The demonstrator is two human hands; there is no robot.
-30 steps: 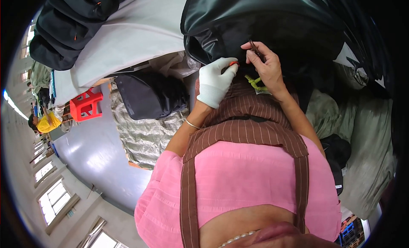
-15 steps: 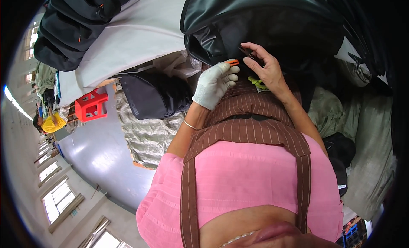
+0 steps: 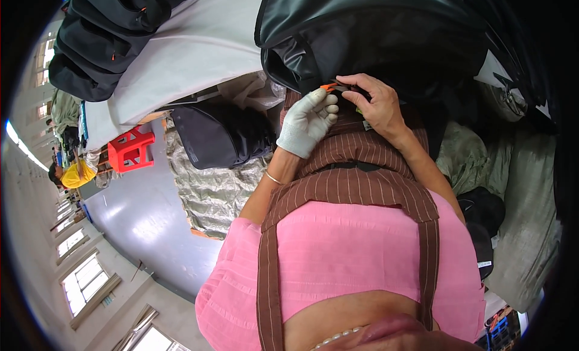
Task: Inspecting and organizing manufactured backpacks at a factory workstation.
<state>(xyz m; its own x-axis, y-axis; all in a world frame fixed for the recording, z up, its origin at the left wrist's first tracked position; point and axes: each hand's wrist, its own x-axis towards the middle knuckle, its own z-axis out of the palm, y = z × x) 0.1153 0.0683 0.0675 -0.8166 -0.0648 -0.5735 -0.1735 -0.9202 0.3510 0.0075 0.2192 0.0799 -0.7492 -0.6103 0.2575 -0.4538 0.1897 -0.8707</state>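
Knit-gloved fingers [image 3: 315, 98] pinch slim orange piece [image 3: 327, 86].

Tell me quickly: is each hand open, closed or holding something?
Left hand, white-gloved: closed, pinching a small, narrow orange piece.
Right hand, bare: closed on a slim dark tool.

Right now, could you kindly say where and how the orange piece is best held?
Probably pinch the orange piece by its left end, from the left: it is small, the gloved left hand holds it there, and its right end faces the right hand's dark tool.
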